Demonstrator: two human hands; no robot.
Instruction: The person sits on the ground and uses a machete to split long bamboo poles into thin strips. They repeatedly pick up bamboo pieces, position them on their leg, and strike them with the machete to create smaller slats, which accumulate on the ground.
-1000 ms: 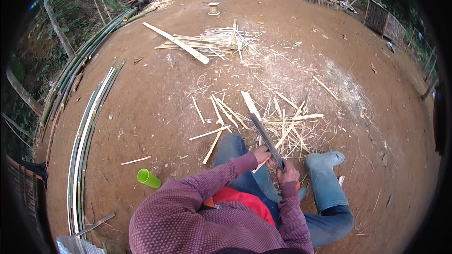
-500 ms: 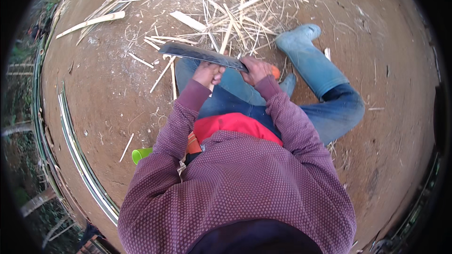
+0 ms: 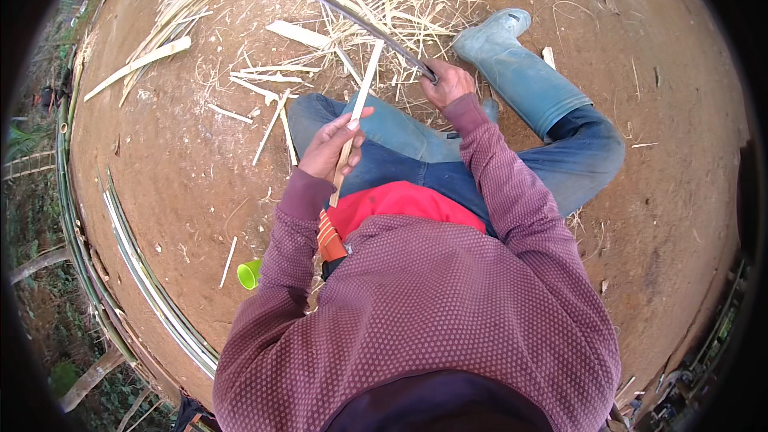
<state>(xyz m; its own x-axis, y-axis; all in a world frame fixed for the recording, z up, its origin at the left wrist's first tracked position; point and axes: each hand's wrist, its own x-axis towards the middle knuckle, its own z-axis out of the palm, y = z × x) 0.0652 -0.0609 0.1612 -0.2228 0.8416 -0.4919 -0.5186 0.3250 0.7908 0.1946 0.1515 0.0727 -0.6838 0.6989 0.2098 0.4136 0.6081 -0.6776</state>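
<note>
Between the thumb and fingers of my left hand [image 3: 334, 149] is a flat, pale bamboo strip [image 3: 366, 88], slanting up over my bent leg. My right hand [image 3: 448, 84] is wrapped round the handle of a machete, the handle itself hidden in my fist. The long dark machete blade [image 3: 374, 30] points away to the upper left, edge-on, above the shavings. Blade and strip are apart, with a small gap between the strip's upper end and the blade.
Beyond my legs lies a heap of bamboo shavings [image 3: 408, 20] on the dirt floor. A bundle of split strips [image 3: 180, 12] is at the far left. Long green-and-white bamboo lengths [image 3: 152, 280] and a lime-green cup [image 3: 249, 274] lie at my left. My rubber boot [image 3: 500, 40] stretches forward right.
The machete has swung up and away from the bamboo strip, its blade now angled more steeply. My left hand has moved slightly left and down and turned, bringing the strip into fuller view.
</note>
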